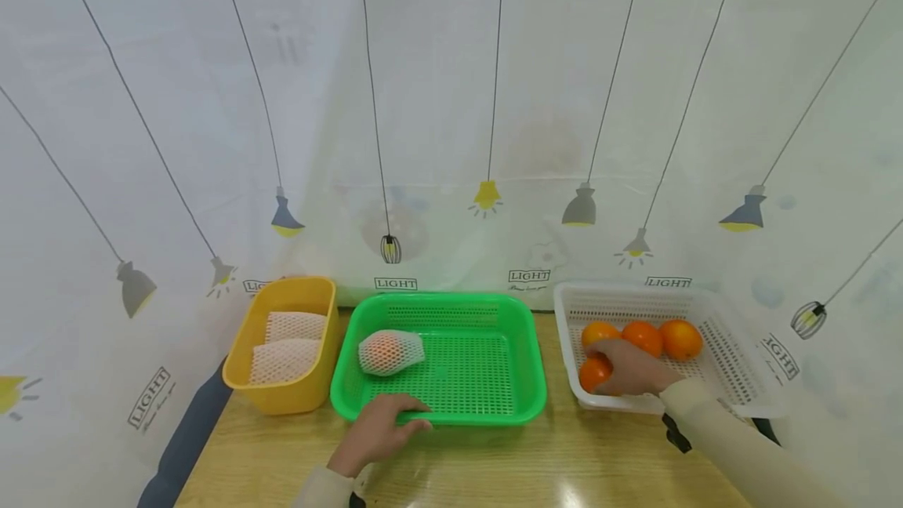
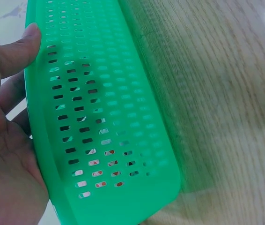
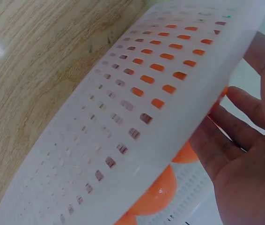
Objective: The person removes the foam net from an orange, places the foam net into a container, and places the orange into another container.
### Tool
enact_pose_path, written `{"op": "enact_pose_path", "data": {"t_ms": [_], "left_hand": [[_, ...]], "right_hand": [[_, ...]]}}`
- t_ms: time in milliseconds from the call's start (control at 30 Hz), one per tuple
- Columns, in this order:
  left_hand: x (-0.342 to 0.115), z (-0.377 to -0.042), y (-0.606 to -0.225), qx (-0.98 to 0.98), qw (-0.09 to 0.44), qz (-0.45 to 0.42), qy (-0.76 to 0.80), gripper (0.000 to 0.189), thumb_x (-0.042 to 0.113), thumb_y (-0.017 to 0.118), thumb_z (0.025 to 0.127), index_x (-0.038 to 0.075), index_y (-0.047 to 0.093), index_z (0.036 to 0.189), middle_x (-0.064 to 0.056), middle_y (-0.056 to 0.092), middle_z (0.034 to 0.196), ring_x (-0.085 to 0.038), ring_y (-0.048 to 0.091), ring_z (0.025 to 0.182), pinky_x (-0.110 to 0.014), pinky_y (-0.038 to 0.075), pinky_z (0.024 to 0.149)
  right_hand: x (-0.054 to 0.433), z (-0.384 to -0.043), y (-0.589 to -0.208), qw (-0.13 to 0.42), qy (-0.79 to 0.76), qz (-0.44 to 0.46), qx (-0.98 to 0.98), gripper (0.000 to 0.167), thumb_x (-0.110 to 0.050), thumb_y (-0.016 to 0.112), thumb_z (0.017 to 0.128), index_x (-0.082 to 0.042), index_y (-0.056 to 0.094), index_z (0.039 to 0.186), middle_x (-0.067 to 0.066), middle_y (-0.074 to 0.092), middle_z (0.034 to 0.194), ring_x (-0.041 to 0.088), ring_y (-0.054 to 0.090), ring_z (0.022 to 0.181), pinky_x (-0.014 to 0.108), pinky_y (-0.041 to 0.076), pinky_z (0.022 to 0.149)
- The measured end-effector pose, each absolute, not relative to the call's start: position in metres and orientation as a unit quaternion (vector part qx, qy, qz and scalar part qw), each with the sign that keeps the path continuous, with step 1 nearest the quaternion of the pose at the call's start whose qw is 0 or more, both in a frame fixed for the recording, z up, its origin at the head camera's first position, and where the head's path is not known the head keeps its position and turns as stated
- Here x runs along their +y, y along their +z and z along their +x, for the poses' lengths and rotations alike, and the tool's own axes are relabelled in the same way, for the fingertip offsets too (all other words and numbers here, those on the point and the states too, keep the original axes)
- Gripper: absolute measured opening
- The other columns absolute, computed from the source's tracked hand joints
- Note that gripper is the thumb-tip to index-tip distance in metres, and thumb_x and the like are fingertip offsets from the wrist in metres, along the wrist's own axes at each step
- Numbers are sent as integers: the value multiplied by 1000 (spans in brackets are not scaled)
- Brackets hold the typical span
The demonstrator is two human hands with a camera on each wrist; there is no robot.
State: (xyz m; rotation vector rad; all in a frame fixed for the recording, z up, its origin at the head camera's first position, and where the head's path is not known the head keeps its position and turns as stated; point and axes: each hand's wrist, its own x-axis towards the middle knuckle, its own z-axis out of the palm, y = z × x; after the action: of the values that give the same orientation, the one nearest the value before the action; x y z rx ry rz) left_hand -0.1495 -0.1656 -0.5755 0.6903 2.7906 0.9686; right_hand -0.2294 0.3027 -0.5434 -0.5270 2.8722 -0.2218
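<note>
My right hand (image 1: pixel 628 367) reaches into the white basket (image 1: pixel 734 351) with its fingers around an orange (image 1: pixel 594 375) near the front left corner. Other oranges (image 1: pixel 680 339) lie just behind it; in the right wrist view the basket wall partly hides the held one. At the green basket (image 1: pixel 532 367), my left hand (image 1: pixel 381 429) grips the front rim, thumb outside and fingers over the inner side. Inside that basket, at the left, lies a fruit in a white foam net (image 1: pixel 390 353).
A yellow bin (image 1: pixel 326 335) at the left holds white foam nets (image 1: pixel 285 359). All three containers stand on a wooden table (image 1: pixel 494 469), against a curtain (image 1: pixel 451 100) printed with lamps. A gap separates the green and white baskets.
</note>
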Motion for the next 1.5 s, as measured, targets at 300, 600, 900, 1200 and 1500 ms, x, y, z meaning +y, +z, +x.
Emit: {"op": "enact_pose_path", "data": {"t_ms": [300, 600, 900, 1200, 1500], "left_hand": [[-166, -149, -574, 917, 66, 220, 326, 28, 38, 71, 96, 22, 78, 117, 3, 77, 116, -26, 70, 114, -47, 58, 94], [-165, -148, -575, 919, 70, 214, 322, 28, 39, 71, 95, 23, 77, 117, 4, 76, 117, -25, 70, 113, -46, 58, 94], [-165, -149, -577, 919, 58, 218, 323, 26, 38, 72, 95, 24, 78, 116, 5, 77, 115, -23, 71, 112, -45, 59, 93], [-165, -149, -575, 916, 62, 221, 329, 27, 39, 71, 95, 23, 78, 117, 5, 77, 116, -24, 71, 112, -44, 59, 92], [-164, -149, -576, 919, 52, 216, 325, 27, 41, 72, 94, 26, 78, 116, 6, 77, 115, -22, 71, 113, -43, 59, 93]], "right_hand": [[304, -231, -546, 116, -208, -169, 956, 65, -40, 84, 84, -5, 62, 135, 8, 68, 131, 20, 59, 109, 52, 50, 104], [303, -229, -536, 77, -243, -170, 952, 66, -37, 75, 93, 1, 53, 142, 23, 58, 143, 38, 60, 124, 60, 51, 103], [289, -224, -526, 56, -272, -146, 949, 76, -53, 71, 93, -10, 48, 151, 18, 46, 157, 45, 43, 143, 68, 39, 112], [249, -202, -524, -25, -297, -221, 929, 64, -35, 79, 91, -10, 55, 145, 16, 56, 148, 42, 50, 138, 65, 44, 110], [205, -172, -535, -6, -310, -253, 917, 68, -44, 78, 90, -17, 53, 147, 9, 55, 151, 37, 51, 139, 61, 46, 111]]}}
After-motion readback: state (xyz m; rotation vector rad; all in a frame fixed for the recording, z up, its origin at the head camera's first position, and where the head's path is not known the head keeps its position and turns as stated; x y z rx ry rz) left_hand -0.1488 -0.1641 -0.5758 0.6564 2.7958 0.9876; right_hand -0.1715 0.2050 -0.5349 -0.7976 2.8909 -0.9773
